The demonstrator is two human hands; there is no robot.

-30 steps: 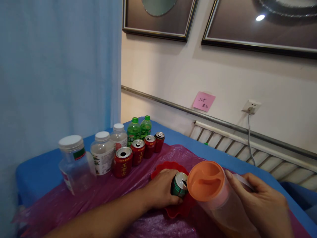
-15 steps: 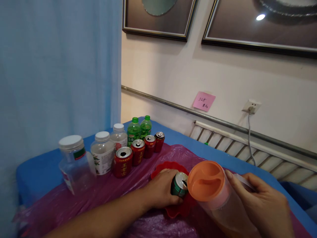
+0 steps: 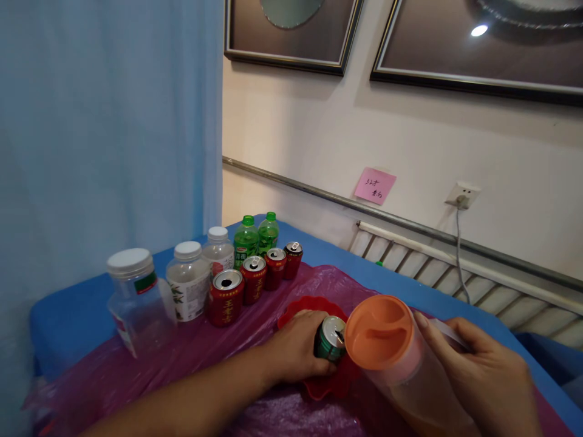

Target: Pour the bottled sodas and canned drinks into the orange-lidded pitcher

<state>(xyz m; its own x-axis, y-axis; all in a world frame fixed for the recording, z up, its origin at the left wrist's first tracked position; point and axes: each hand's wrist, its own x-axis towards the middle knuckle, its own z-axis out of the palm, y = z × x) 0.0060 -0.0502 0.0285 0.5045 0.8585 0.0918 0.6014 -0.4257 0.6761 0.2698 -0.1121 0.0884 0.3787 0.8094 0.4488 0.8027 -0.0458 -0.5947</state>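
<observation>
My left hand (image 3: 300, 347) is wrapped round a dark green drink can (image 3: 331, 341) with a silver, opened top. Under the can and hand lies a red scalloped dish (image 3: 314, 389), partly covered by both. My right hand (image 3: 485, 370) grips the handle of a translucent pitcher (image 3: 426, 394) with an orange lid (image 3: 379, 332). The pitcher leans left, and its lid edge is right at the can's opening; whether they touch I cannot tell. Pale brownish liquid seems to show low in the pitcher. No stream of liquid can be made out.
Red cans (image 3: 226, 298) stand in a row left of the dish, with clear white-capped jars (image 3: 187, 282) and green bottles (image 3: 246, 243) behind. Purple plastic sheeting (image 3: 191, 358) covers part of the blue surface (image 3: 82, 303). A radiator (image 3: 419, 267) runs along the wall.
</observation>
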